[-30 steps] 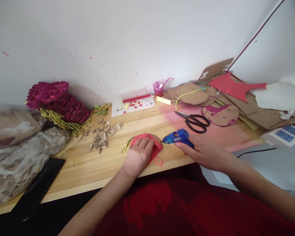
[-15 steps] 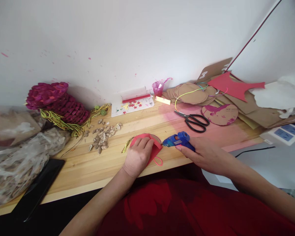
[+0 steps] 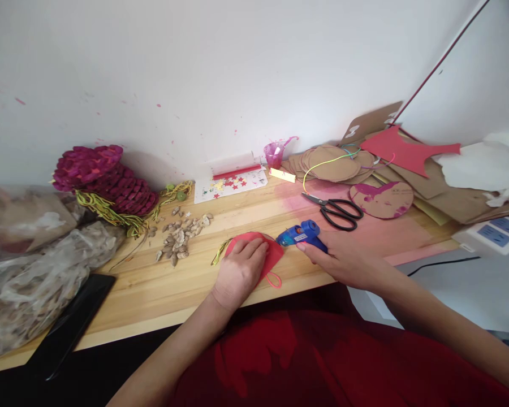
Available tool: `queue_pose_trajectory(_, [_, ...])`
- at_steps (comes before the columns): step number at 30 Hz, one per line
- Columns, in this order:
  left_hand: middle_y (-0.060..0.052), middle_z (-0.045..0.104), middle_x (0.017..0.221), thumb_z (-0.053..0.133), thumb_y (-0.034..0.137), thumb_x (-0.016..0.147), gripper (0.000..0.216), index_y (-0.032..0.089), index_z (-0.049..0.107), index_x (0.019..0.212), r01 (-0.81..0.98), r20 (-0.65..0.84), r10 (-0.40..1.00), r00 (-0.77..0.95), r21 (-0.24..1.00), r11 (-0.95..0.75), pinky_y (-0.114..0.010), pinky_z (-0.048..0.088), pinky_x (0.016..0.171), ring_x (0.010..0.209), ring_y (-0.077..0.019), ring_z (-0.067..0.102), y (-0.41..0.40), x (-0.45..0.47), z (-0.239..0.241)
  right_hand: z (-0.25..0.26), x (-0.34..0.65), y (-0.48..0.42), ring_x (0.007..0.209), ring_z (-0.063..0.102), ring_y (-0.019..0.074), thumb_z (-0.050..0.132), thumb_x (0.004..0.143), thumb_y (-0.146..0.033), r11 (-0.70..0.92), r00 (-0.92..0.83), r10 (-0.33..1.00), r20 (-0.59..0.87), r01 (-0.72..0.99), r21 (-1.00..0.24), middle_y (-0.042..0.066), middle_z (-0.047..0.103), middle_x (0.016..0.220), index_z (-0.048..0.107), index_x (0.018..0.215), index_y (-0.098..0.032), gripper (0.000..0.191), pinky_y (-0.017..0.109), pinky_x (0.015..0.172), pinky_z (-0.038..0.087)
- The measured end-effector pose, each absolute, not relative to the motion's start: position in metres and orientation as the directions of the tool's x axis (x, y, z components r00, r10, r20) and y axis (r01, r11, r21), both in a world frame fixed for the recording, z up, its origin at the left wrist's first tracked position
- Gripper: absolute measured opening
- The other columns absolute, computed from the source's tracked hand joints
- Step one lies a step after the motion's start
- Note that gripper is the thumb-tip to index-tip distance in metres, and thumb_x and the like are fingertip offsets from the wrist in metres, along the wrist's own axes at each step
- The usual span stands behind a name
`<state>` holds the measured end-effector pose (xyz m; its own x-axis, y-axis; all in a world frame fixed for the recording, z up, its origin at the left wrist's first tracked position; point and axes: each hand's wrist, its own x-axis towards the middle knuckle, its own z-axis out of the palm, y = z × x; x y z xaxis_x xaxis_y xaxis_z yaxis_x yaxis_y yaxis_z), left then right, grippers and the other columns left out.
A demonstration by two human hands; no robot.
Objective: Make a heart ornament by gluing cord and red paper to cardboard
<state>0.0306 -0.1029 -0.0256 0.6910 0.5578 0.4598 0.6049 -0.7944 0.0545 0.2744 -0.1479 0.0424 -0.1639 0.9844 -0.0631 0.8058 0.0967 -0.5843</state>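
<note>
My left hand (image 3: 241,265) presses on a rounded piece of red paper (image 3: 274,255), its fingers together and bent over the top. A thin strip of brown cardboard shows along the far edge of this piece. A red cord loop (image 3: 274,281) sticks out at the near side, and yellow-green strings (image 3: 220,252) come out at the left. In my right hand (image 3: 343,257) is a blue hot glue gun (image 3: 302,235), held with its nozzle pointing left, at the paper's right edge. Whether the nozzle touches the paper, I cannot tell.
Black-handled scissors (image 3: 338,213) lie beyond the glue gun. Cardboard discs (image 3: 328,163) and a painted disc (image 3: 382,200) are at the right, near a power strip (image 3: 492,232). Nut shells (image 3: 178,240), a purple layered craft (image 3: 110,181) and a plastic bag (image 3: 38,294) are leftward.
The red paper's far right part, earlier folded back from the cardboard, now lies over more of it. The glue gun has shifted slightly left and up. The view has tilted a little.
</note>
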Motion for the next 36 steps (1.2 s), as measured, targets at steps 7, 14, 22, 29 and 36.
queue_pose_trajectory(7, [-0.01,0.068,0.126,0.052,0.019,0.097,0.026,0.017,0.064,0.12,0.608,0.422,0.568,0.707,0.049,-0.793,-0.036,0.056,0.086,0.104,-0.0216,0.063,-0.104,0.031,-0.024,0.032,0.272,-0.137,0.045,0.05,0.0128,0.045,0.095,-0.044,-0.046,-0.061,0.992,-0.112,0.645,-0.763,-0.001,0.055,0.054,0.055,0.067,-0.019,0.039,0.026,0.046,0.035])
queue_pose_trajectory(14, [-0.012,0.063,0.135,0.051,0.026,0.098,0.036,0.015,0.059,0.132,0.6,0.37,0.552,0.747,-0.019,-0.799,-0.039,0.053,0.09,0.107,-0.0243,0.061,-0.106,0.033,-0.024,0.015,0.287,-0.141,0.037,0.04,0.0055,0.053,0.09,-0.06,-0.38,-0.018,0.922,-0.388,-0.248,-0.891,0.005,0.07,0.082,0.059,0.086,-0.019,0.041,0.018,0.028,0.022])
queue_pose_trajectory(22, [-0.011,0.062,0.135,0.054,0.035,0.097,0.042,0.02,0.056,0.136,0.668,0.27,0.624,0.733,-0.114,-0.735,-0.039,0.055,0.079,0.111,-0.0289,0.058,-0.111,0.044,-0.016,0.011,0.291,-0.145,0.037,0.037,0.004,0.054,0.092,-0.051,-0.419,-0.084,0.899,-0.43,-0.45,-0.789,0.004,0.067,0.075,0.061,0.082,-0.018,0.035,0.014,0.027,0.023])
queue_pose_trajectory(29, [-0.007,0.057,0.143,0.058,0.041,0.094,0.046,0.032,0.054,0.139,0.649,0.241,0.617,0.749,-0.082,-0.756,-0.043,0.056,0.083,0.118,-0.0318,0.057,-0.114,0.038,-0.015,0.009,0.292,-0.147,0.032,0.035,0.0047,0.051,0.096,-0.049,-0.414,-0.115,0.904,-0.411,-0.471,-0.779,0.002,0.062,0.059,0.063,0.08,-0.018,0.037,0.013,0.026,0.022])
queue_pose_trajectory(36, [-0.015,0.055,0.145,0.047,0.037,0.099,0.051,0.005,0.053,0.139,0.678,0.266,0.649,0.713,-0.025,-0.735,-0.041,0.049,0.104,0.127,-0.0295,0.052,-0.117,0.032,-0.018,0.003,0.298,-0.146,0.031,0.035,0.005,0.04,0.1,-0.051,-0.424,-0.15,0.898,-0.414,-0.547,-0.721,0.004,0.061,0.057,0.065,0.077,-0.016,0.048,0.014,0.026,0.027])
